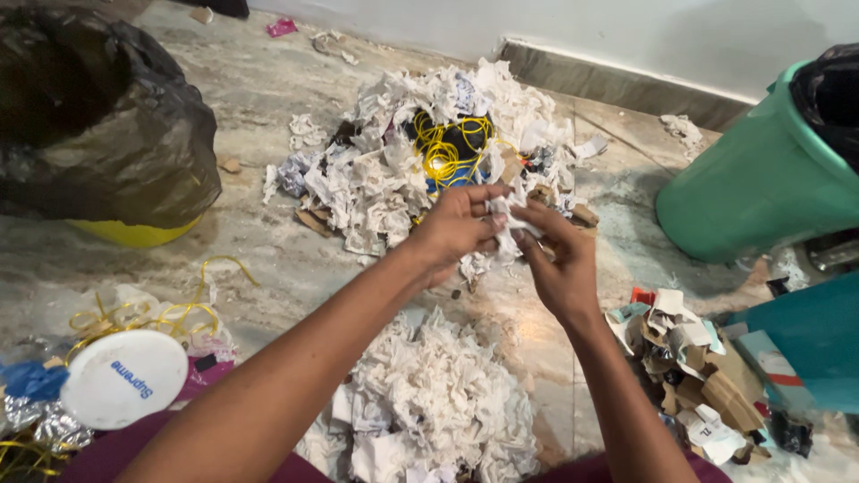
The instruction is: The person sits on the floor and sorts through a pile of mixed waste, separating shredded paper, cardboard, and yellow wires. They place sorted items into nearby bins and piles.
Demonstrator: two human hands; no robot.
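A: Seen from the head camera: left hand (456, 228) and right hand (557, 259) raised together above a marble floor (268, 259), both pinching one crumpled scrap of white paper (506, 225).

B: Fingers closed, then?

A: Closed on the scrap from either side, fingertips nearly meeting; scrap hanging between the two hands, clear of the floor.

B: Just beyond the hands?

A: Large mixed heap of torn paper (385, 170), with a tangle of yellow cord (447, 148) in its middle.

B: Below the wrists?

A: Second pile of white crumpled paper (429, 394), lying between the forearms.

B: Right of the right hand?

A: Small stack of cardboard and card scraps (693, 367); farther off, a green bin (761, 179) with a black liner.

B: Left of the left hand?

A: Black plastic bag (98, 116) over a yellow container, well apart; nearer, a round white lid (123, 377) beside yellow ribbon (152, 317) and foil.
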